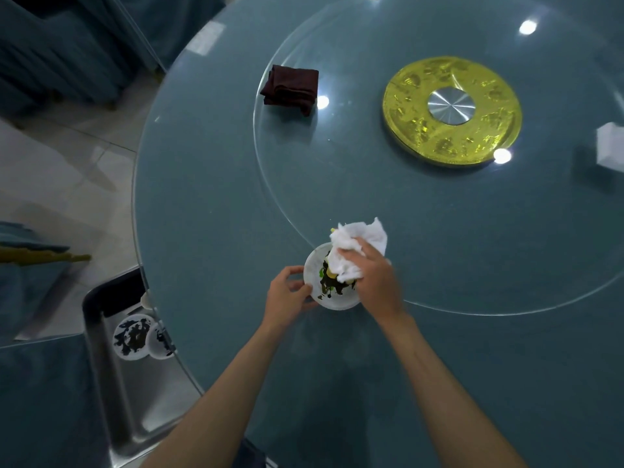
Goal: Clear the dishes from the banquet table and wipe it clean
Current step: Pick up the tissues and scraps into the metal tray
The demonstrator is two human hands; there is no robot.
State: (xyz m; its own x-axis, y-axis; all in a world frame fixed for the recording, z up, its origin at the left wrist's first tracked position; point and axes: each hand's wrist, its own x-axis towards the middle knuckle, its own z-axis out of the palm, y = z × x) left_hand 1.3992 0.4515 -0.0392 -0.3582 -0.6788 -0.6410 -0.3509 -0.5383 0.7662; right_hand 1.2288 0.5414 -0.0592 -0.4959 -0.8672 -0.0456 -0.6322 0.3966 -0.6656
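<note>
A small white plate (332,301) with dark and green food scraps (329,282) sits on the round blue-grey table (209,211), near its front. My left hand (288,295) grips the plate's left rim. My right hand (374,278) presses a crumpled white paper napkin (351,246) onto the plate's far side, partly covering the scraps. A folded dark red cloth (291,87) lies on the glass turntable (472,248) at the back left.
A metal tub (135,396) stands below the table's left edge and holds two dirty white plates (133,337). The turntable has a gold hub (452,109) at its centre. A white box (609,148) sits at the right edge. Blue-covered chairs (57,45) stand at the left.
</note>
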